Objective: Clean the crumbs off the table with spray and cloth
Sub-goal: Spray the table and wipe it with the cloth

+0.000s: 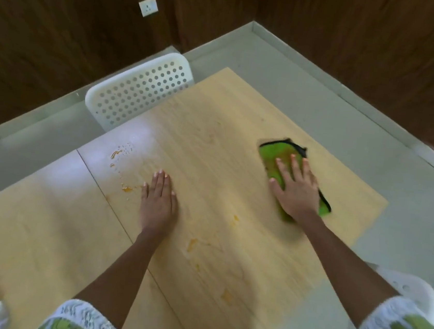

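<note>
Head view: the green cloth (282, 161) is pressed flat onto the wooden surface (241, 129) at the frame's right by the right hand (295, 191), fingers (295, 165) straight and spread. Left hand (158, 198) is laid flat mid-frame, nothing gripped. Orange crumbs (126, 188) and wet smears are scattered just left of it and lower down.

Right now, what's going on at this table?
A person is wiping a wooden table. The right hand presses flat on a green cloth near the table's far right side, while the left hand rests flat on the bare wood. Orange crumbs and smears remain beside the left hand and nearer the person, with droplets farther out, so the job isn't finished. A white chair stands at the far edge.
</note>
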